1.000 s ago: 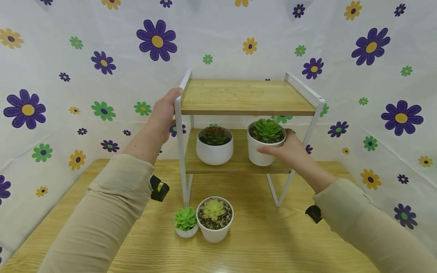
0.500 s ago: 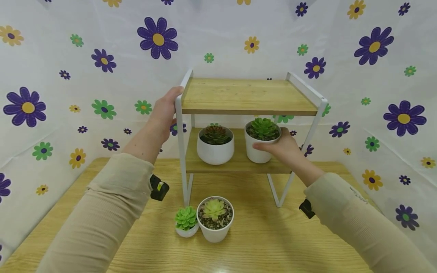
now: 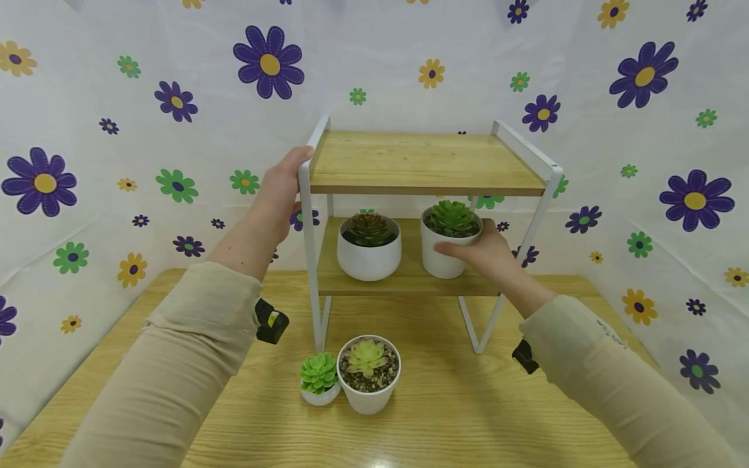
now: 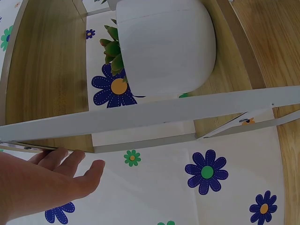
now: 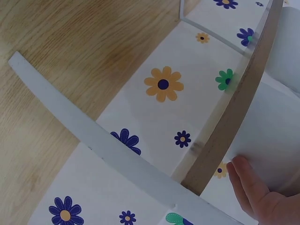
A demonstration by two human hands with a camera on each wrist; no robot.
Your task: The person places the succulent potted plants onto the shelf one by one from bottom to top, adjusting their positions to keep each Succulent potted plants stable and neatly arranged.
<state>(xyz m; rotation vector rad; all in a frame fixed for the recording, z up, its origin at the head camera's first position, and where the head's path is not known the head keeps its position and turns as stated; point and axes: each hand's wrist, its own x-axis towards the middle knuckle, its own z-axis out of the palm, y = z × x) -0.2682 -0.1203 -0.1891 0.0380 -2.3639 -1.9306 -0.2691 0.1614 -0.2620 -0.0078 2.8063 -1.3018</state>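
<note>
Behind everything: white backdrop (image 3: 386,39) printed with purple, yellow and green flowers. Below it, wood-grain table (image 3: 456,416). Standing on that, two-tier rack (image 3: 427,159), wooden boards in a pale metal frame. Reaching in from either side: beige left sleeve (image 3: 170,364) and right sleeve (image 3: 626,390).

At the rack's upper left corner, left hand (image 3: 276,195): fingers loosely bent, touching the frame; cannot tell firm grip from resting touch. At the rack's right side, right hand (image 3: 486,250): thumb across the front, fingers behind, gripping cylindrical white pot (image 3: 440,265).

Held pot upright between the tiers, over the right part of the lower board (image 3: 409,285); cannot tell resting from slightly raised. Left of it, apart, rounded white pot (image 3: 368,259), on the same board. On the table, near the left front leg, tapered white pot (image 3: 367,400); just beside, on its left, little white bowl (image 3: 320,396).

Planted, respectively: bright green succulent (image 3: 452,218), dark reddish succulent (image 3: 370,231), pale yellow-green succulent (image 3: 365,357), light green succulent (image 3: 318,372). Under each cuff, black device (image 3: 271,323).
</note>
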